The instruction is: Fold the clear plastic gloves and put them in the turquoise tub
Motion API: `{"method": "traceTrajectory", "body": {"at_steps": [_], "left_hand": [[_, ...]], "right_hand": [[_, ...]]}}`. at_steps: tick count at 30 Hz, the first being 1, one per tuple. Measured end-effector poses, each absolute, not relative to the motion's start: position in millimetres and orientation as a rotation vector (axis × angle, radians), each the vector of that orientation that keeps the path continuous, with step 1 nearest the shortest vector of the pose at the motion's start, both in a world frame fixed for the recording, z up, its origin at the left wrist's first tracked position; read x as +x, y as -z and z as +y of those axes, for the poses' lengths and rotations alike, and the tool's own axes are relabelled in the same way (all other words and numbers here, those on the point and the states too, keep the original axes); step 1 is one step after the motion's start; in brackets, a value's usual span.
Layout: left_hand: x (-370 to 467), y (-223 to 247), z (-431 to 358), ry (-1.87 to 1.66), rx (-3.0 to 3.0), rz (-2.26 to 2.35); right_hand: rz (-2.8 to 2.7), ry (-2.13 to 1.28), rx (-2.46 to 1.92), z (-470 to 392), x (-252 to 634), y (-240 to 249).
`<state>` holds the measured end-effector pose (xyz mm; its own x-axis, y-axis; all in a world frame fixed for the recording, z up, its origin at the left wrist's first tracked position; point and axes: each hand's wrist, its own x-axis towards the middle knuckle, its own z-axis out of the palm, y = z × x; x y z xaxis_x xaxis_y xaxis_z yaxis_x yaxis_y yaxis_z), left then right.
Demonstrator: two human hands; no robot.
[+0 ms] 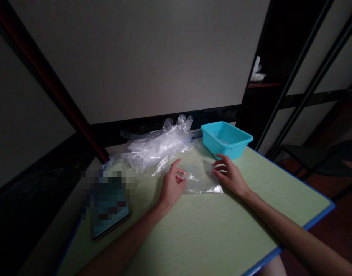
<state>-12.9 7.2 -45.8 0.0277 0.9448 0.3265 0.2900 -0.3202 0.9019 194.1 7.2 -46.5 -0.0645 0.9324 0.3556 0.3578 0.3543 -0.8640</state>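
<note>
A clear plastic bag or sheet (pixel 199 179) lies flat on the table between my hands, its lower edge catching the light. My left hand (pixel 173 184) is at its left edge, index finger stretched out and the other fingers loosely bent and apart, with nothing visible in them. At the right edge, my right hand (pixel 229 177) has its fingers spread and also shows nothing in its grasp. Whether the fingertips touch the plastic I cannot tell. Behind my left hand is a crumpled pile of clear disposable plastic gloves (pixel 160 147).
A turquoise plastic basin (pixel 227 143) stands at the table's back right, with something clear inside. On the left lies a dark-framed device (pixel 111 207), partly blurred out. The pale green table (pixel 199 234) has a blue edge. Cabinet panels (pixel 164 57) rise behind it.
</note>
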Motion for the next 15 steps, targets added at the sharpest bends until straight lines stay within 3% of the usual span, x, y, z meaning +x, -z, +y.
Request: {"method": "traceTrajectory", "body": {"at_steps": [15], "left_hand": [[-24,50,2,-1.298,1.559,1.351]], "right_hand": [[-1.659,-0.743,-1.259,5,200,53]]}}
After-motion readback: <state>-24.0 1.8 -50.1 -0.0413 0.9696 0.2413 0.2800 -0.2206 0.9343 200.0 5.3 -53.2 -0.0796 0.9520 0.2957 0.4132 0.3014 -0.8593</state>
